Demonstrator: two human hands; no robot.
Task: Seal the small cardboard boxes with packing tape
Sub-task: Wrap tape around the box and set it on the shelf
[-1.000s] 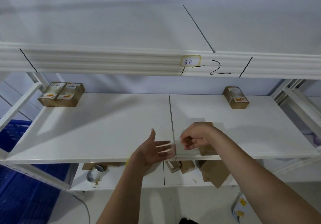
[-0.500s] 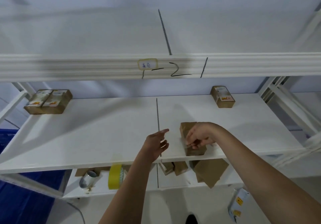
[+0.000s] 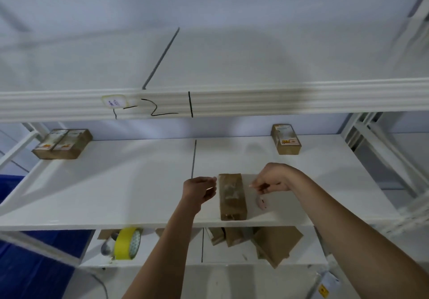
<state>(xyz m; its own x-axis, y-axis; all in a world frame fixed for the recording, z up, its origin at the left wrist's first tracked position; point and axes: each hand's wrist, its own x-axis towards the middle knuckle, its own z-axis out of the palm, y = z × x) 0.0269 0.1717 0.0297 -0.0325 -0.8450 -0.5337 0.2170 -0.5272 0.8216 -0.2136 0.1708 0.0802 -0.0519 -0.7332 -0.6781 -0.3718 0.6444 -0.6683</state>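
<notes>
A small brown cardboard box (image 3: 232,196) lies lengthwise near the front edge of the white middle shelf (image 3: 116,194), with shiny clear tape on its top. My left hand (image 3: 199,189) hovers just left of the box with loosely curled fingers, fingertips by its far left corner, and nothing shows in its grip. To the right of the box, my right hand (image 3: 271,179) pinches a small dark object that I cannot identify. Close under that hand a small pinkish item (image 3: 261,202) lies on the shelf. A yellow tape roll (image 3: 127,243) stands on the lower shelf.
Two labelled boxes (image 3: 61,144) sit side by side at the shelf's back left, and one more (image 3: 286,139) at the back right. Several brown cardboard pieces (image 3: 276,245) lie on the lower shelf. The upper shelf beam (image 3: 255,99) hangs overhead. A blue crate (image 3: 23,264) is at lower left.
My right hand has come off the box and moved to its right. My left hand has closed in on the box's left side and its fingers have curled. My view has swung right.
</notes>
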